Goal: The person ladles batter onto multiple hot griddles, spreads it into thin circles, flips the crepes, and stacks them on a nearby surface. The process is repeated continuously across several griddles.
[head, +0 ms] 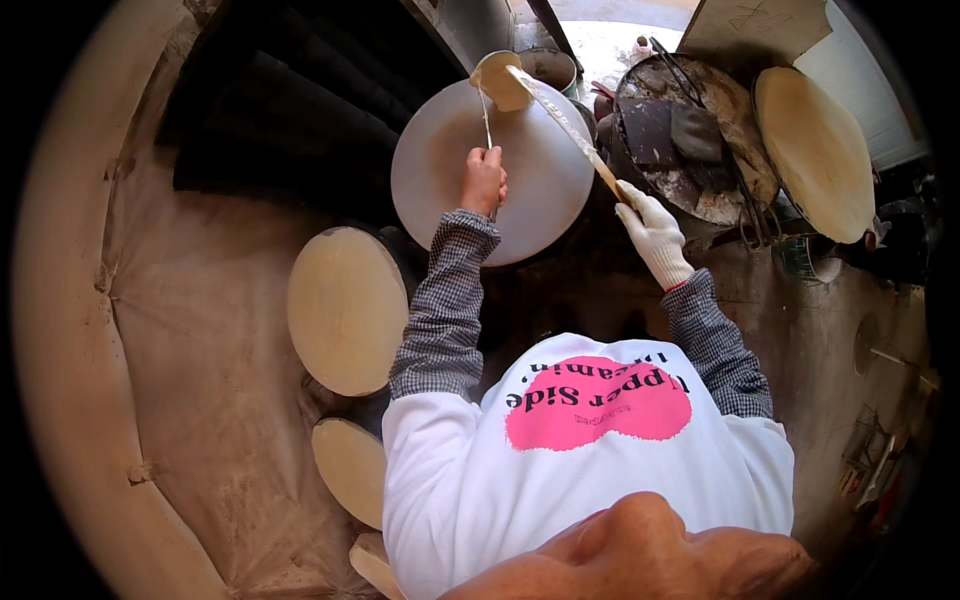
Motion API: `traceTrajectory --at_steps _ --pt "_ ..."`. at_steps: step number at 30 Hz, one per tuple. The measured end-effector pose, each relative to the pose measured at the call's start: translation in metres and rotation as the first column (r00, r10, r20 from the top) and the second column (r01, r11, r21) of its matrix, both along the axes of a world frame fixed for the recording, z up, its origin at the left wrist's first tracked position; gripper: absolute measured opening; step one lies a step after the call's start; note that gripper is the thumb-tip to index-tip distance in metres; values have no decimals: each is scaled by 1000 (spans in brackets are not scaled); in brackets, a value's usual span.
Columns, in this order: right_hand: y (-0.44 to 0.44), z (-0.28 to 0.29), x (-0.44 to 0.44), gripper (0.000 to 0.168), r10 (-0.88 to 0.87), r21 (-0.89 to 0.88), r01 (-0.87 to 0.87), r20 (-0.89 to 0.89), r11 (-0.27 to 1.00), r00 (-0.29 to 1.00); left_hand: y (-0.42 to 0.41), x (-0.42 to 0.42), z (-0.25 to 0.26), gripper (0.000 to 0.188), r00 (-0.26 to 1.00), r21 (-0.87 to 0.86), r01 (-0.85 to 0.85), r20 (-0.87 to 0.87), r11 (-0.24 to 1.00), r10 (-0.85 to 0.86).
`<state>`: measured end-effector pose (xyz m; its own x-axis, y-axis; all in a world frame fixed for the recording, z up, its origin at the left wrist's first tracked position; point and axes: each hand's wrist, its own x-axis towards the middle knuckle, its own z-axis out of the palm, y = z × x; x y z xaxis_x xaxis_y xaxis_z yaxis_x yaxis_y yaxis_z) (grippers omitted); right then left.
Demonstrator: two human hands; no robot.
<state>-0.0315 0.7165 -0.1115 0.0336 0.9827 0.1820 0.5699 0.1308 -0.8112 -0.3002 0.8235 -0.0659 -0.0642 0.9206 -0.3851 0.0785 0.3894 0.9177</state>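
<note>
Before me lies a large round pale griddle (525, 176) with a brownish patch. My bare left hand (485, 178) is closed on the thin handle of a tool (488, 124), above the griddle. The tool's far end meets a rounded piece coated in pale batter (504, 81) at the griddle's far rim; whether this is a ladle or a scraper I cannot tell. My right hand (654, 231), in a white knit glove, grips a long wooden stick (570, 133) thickly smeared with batter. The stick's tip touches or overlaps the coated piece.
Round pale flat discs stand at the left (349, 311), lower left (349, 469) and far right (816, 154). A bucket (551, 69) is behind the griddle. To the right, metal tongs (731, 154) lie across an ashy round drum (750, 169) holding dark plates (651, 131).
</note>
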Motion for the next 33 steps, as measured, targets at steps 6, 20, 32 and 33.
traceTrajectory --at_steps 6,20,32,33 --pt "10 3 3 40 -1 -172 0 -8 985 1000 -17 -25 -24 27 980 110 -76 -177 991 95" --pt "23 27 -3 38 46 -55 -51 -98 997 994 -62 -54 -35 27 977 208 -94 -167 974 130" --pt "29 25 2 43 29 -231 -76 -201 970 979 -87 -61 -20 27 971 281 -63 -205 958 124" --pt "22 27 5 43 30 -282 -83 -188 956 982 -92 -62 -18 27 969 288 -73 -208 955 137"
